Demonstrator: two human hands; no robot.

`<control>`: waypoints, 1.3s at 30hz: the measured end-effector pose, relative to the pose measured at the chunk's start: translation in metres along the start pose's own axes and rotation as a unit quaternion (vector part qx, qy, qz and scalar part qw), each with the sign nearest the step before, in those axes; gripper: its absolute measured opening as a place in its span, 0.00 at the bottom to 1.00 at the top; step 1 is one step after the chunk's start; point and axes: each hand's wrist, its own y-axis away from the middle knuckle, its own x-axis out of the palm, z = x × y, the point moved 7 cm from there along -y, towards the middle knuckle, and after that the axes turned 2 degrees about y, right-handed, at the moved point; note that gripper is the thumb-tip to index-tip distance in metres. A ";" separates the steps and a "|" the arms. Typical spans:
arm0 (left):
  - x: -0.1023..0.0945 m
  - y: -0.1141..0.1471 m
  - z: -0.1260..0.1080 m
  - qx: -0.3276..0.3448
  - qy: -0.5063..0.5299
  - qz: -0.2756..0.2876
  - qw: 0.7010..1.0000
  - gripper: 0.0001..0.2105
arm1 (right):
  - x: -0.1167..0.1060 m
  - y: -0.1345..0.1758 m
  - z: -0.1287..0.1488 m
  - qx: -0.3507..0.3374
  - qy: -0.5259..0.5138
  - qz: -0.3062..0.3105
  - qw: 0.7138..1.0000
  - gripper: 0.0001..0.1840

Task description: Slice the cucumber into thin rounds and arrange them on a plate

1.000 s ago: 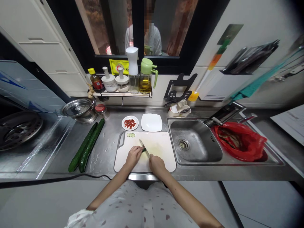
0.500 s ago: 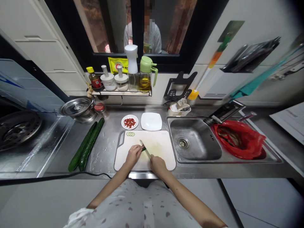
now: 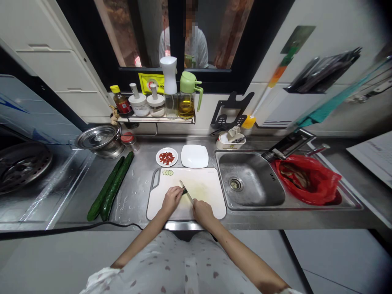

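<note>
**On the board: knife and cucumber**

Behind the board (image 3: pixel 211 204), a dish (image 3: pixel 167 157) holds red bits (square plate (image 3: pixel 194 156) beside it). Left hand (image 3: pixel 171 199) curls over a cucumber piece (image 3: pixel 185 191); right hand (image 3: pixel 202 211) grips the knife (image 3: pixel 186 192), blade against it.

The worktop (image 3: pixel 137 196) is seen to be of brushed metal, dully reflective and beaded with wet spots, and the sink (image 3: pixel 254 192) and the lidded pot (image 3: pixel 98 141) are finished in the same shiny steel. The cutting board (image 3: pixel 208 192) is made of smooth white matt plastic, while the square plate (image 3: pixel 194 156) is given a glossy white glaze. The bag (image 3: pixel 309 183) is formed of crinkled, shiny red plastic film, and the cucumbers (image 3: pixel 112 185) are covered in dark, slightly bumpy skin.
</note>
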 end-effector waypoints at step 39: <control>-0.001 0.000 -0.001 0.002 0.002 0.002 1.000 0.10 | 0.004 0.004 0.000 0.002 -0.001 0.004 1.000 0.15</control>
